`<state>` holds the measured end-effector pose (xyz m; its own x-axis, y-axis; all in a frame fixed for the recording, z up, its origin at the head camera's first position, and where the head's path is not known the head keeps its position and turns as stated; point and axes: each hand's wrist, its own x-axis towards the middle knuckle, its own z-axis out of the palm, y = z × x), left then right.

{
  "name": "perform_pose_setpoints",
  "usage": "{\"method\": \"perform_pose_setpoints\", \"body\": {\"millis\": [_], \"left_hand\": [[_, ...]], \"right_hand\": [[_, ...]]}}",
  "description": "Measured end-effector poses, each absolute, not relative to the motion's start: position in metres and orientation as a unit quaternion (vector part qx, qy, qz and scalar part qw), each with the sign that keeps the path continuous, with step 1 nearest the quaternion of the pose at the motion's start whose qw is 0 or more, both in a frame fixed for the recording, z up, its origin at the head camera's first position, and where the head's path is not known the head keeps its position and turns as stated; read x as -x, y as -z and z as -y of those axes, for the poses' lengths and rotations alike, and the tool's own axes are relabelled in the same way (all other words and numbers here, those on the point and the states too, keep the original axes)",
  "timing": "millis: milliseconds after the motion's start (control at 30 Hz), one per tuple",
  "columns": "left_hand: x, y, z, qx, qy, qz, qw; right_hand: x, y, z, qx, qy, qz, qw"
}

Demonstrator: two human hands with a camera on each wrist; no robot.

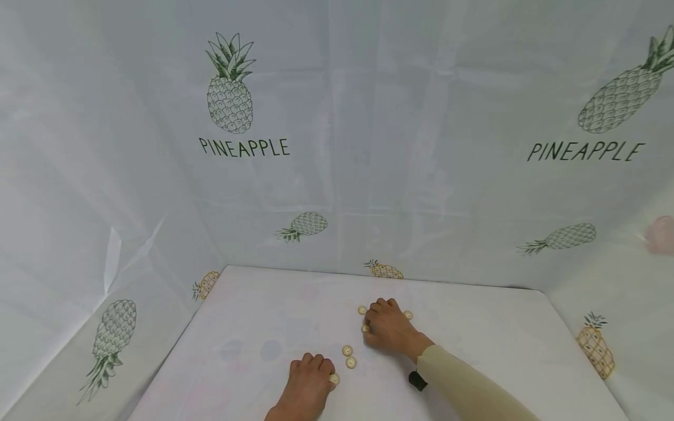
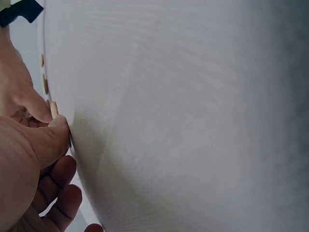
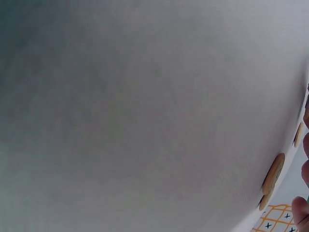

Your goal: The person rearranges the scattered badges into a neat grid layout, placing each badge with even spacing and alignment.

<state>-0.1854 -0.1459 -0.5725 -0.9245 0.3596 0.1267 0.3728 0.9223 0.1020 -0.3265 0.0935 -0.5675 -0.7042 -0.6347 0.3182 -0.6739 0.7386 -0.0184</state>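
Several small round pale wooden discs lie on the white table. My left hand (image 1: 308,383), fingers curled, pinches a wooden disc (image 1: 334,379) at its inner side. In the left wrist view its thumb (image 2: 58,133) presses at the edge of a disc (image 2: 54,108). My right hand (image 1: 387,327), knuckles up and fingers bent, has another disc (image 1: 365,329) at its thumb side, partly covered by the hand. In the right wrist view only fingertips and the thumb (image 3: 300,210) show at the right edge, with discs (image 3: 274,174) on the cloth beside them.
Two discs (image 1: 347,351) lie between the hands, one disc (image 1: 362,310) just beyond the right hand and one disc (image 1: 408,315) to its right. A black object (image 1: 418,380) sits by the right sleeve (image 1: 468,380). White pineapple-printed sheets (image 1: 379,175) enclose the table (image 1: 500,339).
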Motion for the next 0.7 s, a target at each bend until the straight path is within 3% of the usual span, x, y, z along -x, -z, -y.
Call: {"method": "perform_pose_setpoints", "body": {"millis": [700], "left_hand": [[0.1839, 0.5707, 0.1458, 0.19, 0.054, 0.979, 0.051]], "right_hand": [[0.3261, 0.567, -0.0885, -0.339, -0.06, 0.932, 0.114]]}}
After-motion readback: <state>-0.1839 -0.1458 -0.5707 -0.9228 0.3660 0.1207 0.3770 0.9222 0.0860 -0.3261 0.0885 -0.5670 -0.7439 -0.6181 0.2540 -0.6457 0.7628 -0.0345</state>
